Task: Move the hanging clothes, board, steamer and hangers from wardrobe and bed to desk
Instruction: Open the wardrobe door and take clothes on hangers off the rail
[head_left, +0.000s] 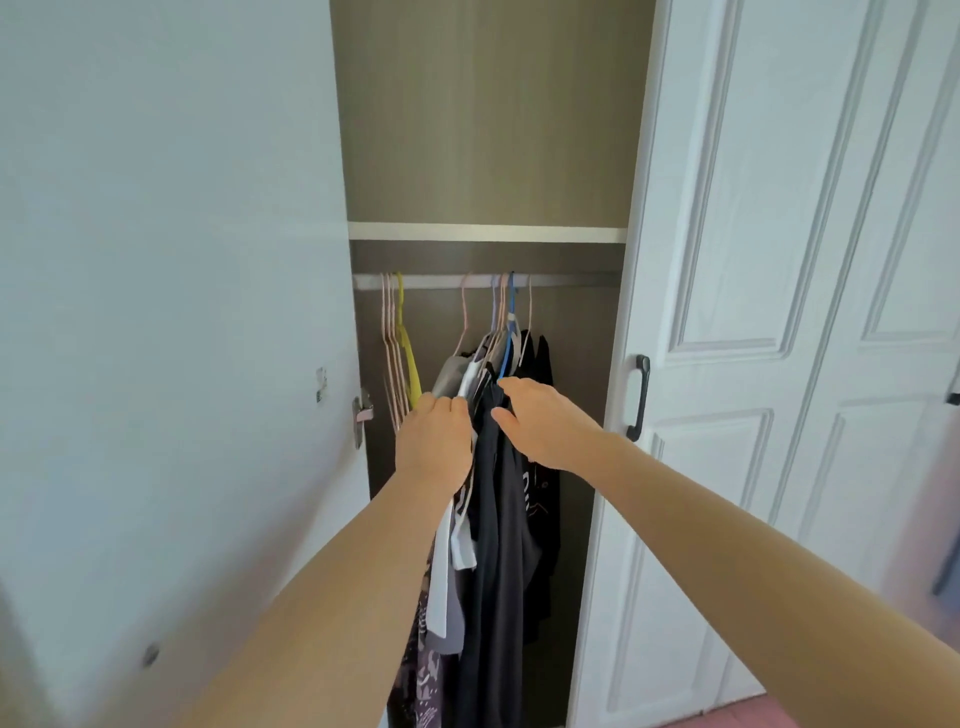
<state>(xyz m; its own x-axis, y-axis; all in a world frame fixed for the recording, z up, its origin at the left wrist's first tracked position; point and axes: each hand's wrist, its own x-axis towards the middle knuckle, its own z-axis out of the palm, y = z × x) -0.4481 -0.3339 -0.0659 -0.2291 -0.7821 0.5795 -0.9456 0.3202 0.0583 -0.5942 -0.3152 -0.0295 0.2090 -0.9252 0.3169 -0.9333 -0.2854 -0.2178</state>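
Arms outstretched — left hand (434, 441) gripping hanging clothes (498, 509), right hand (545, 423) fingers relaxed, touching them.

No legible text, label, brand or number found — pale print seen on dark garment (535, 483) in wardrobe, partly hidden by forearm, unreadable.

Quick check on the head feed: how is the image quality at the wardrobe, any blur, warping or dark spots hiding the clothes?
Head view: even daylight, no glare; wide-angle warp bows the white door and left wall; the edges blur, worst at the lower corners; the rail and hangers are sharp; the dark clothes merge in shadow below both the left hand and right hand.
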